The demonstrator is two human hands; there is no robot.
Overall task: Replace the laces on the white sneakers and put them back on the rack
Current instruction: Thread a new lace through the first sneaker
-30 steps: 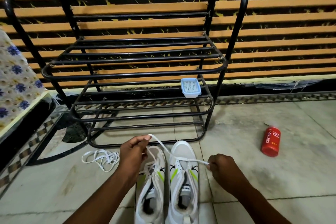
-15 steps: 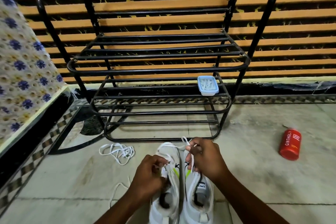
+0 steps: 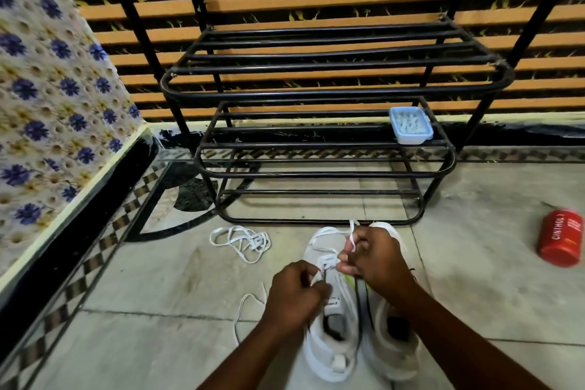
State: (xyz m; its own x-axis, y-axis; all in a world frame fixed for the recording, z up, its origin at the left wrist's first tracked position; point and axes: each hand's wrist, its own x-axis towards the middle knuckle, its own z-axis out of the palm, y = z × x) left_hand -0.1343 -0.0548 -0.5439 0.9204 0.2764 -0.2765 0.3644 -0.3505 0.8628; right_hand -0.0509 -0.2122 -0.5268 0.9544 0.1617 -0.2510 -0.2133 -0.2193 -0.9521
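Two white sneakers stand side by side on the floor, toes toward the black metal rack (image 3: 326, 172). Both my hands work over the left sneaker (image 3: 332, 345). My left hand (image 3: 296, 293) grips a strand of its white lace (image 3: 327, 261) near the eyelets. My right hand (image 3: 376, 258) pinches the other strand, whose end sticks up above my fingers. The right sneaker (image 3: 392, 348) is partly hidden under my right forearm. A loose white lace (image 3: 242, 241) lies in a heap on the floor to the left.
A small blue plastic box (image 3: 410, 125) sits on the rack's middle shelf at the right. A red can (image 3: 560, 239) lies on the floor to the right. A flower-patterned cloth (image 3: 47, 89) covers a raised ledge at the left. A slatted wall stands behind the rack.
My hands were spread apart with the lace stretched between them; now they are close together over the left sneaker. The view has shifted left and closer.
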